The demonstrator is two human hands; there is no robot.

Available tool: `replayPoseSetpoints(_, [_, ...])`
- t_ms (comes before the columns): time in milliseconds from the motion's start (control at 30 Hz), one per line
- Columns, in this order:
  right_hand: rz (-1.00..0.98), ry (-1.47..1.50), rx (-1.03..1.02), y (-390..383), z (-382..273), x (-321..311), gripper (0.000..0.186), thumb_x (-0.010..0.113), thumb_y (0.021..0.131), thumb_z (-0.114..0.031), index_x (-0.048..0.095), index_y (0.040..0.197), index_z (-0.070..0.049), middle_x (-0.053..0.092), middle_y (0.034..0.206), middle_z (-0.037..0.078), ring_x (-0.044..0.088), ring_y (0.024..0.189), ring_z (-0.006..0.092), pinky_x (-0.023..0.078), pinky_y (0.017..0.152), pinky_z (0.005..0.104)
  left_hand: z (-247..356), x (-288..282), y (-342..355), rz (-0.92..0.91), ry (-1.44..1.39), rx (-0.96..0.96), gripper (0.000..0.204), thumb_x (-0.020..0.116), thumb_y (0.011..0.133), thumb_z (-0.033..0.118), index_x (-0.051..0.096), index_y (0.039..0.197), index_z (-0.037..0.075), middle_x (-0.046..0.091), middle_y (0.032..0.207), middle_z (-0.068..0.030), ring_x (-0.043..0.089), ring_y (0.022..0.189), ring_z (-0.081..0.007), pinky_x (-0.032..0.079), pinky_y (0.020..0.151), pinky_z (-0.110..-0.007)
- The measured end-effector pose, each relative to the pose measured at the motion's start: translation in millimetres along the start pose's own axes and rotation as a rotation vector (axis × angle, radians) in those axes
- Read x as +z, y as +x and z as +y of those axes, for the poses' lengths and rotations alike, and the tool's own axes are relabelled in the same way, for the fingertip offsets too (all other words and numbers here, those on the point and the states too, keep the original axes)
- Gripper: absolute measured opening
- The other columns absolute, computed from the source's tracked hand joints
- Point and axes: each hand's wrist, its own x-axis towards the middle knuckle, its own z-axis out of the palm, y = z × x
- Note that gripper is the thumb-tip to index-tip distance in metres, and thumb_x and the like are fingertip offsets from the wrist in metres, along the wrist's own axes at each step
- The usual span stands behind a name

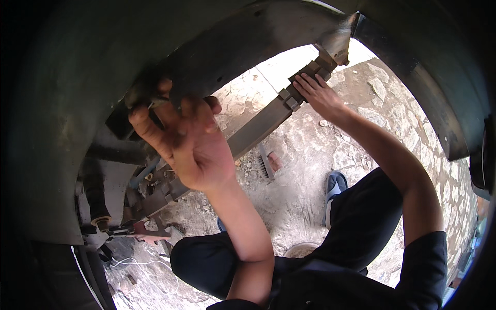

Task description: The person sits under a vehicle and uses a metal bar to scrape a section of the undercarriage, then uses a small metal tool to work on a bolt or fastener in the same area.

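Observation:
My left hand [199,150] is raised palm toward me, its fingers bent and reaching to a dark part under a large curved dark metal panel [67,103]. A small bright spot shows between the fingers, but blur and shadow hide what they grip. My right hand [318,95] lies flat, fingers stretched out, on a long dark leaf spring [261,124]. Beside its fingertips sits a metal clamp [290,99] around the spring. The spring runs slanting from upper right to lower left and joins a bracket [336,46] at its upper end.
On the stony ground lie a brush [266,163] with dark bristles and a reddish lump [275,161]. A dark cylindrical part [95,194] hangs at left, above a white cable [142,263]. My sandalled foot [336,183] and a round pale object [301,250] are below.

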Motion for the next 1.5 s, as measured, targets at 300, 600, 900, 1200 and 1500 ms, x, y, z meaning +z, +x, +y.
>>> replayPoseSetpoints(300, [0.033, 0.025, 0.057, 2, -17, 4, 0.08, 0.058, 0.085, -0.011, 0.014, 0.152, -0.002, 0.014, 0.159, 0.014, 0.016, 0.147, 0.0294, 0.016, 0.119, 0.049, -2, -10, -1, -0.052, -0.041, 0.003, 0.051, 0.04, 0.097, 0.013, 0.033, 0.148, 0.02, 0.038, 0.147, -0.014, 0.046, 0.082, -0.015, 0.043, 0.097, -0.042])
replayPoseSetpoints(600, [-0.059, -0.094, 0.072, 0, -7, -3, 0.09, 0.064, 0.083, -0.017, 0.01, 0.152, -0.002, 0.01, 0.16, 0.015, 0.011, 0.148, 0.0292, 0.011, 0.119, 0.0527, 0, -10, -1, -0.009, 0.115, -0.001, 0.056, 0.042, 0.097, 0.015, 0.024, 0.149, 0.02, 0.04, 0.145, -0.0154, 0.057, 0.089, -0.0178, 0.045, 0.1, -0.046])
replayPoseSetpoints(900, [0.02, 0.006, 0.058, -1, -6, 3, 0.066, 0.045, 0.094, -0.015, 0.016, 0.151, -0.002, 0.014, 0.16, 0.014, 0.014, 0.147, 0.0291, 0.017, 0.118, 0.0497, 3, -3, -1, 0.034, 0.222, -0.003, 0.057, 0.048, 0.096, 0.016, 0.025, 0.148, 0.019, 0.041, 0.143, -0.0153, 0.06, 0.096, -0.0209, 0.048, 0.095, -0.043])
replayPoseSetpoints(1200, [0.118, 0.161, 0.01, -3, -4, 15, 0.072, 0.055, 0.09, -0.012, 0.018, 0.151, -0.003, 0.016, 0.159, 0.013, 0.016, 0.147, 0.0286, 0.019, 0.119, 0.0478, 0, -9, 1, -0.043, 0.073, -0.002, 0.045, 0.045, 0.097, 0.013, 0.041, 0.141, 0.025, 0.038, 0.148, -0.0109, 0.052, 0.093, -0.0189, 0.037, 0.102, -0.044])
replayPoseSetpoints(1500, [0.139, 0.188, 0.046, -6, 1, 16, 0.076, 0.063, 0.085, -0.012, 0.024, 0.149, -0.001, 0.021, 0.158, 0.013, 0.019, 0.146, 0.0274, 0.022, 0.118, 0.0471, -4, -7, -1, -0.022, 0.134, 0.022, 0.051, 0.041, 0.097, 0.01, 0.036, 0.145, 0.026, 0.033, 0.151, -0.0109, 0.052, 0.093, -0.0187, 0.038, 0.102, -0.044])
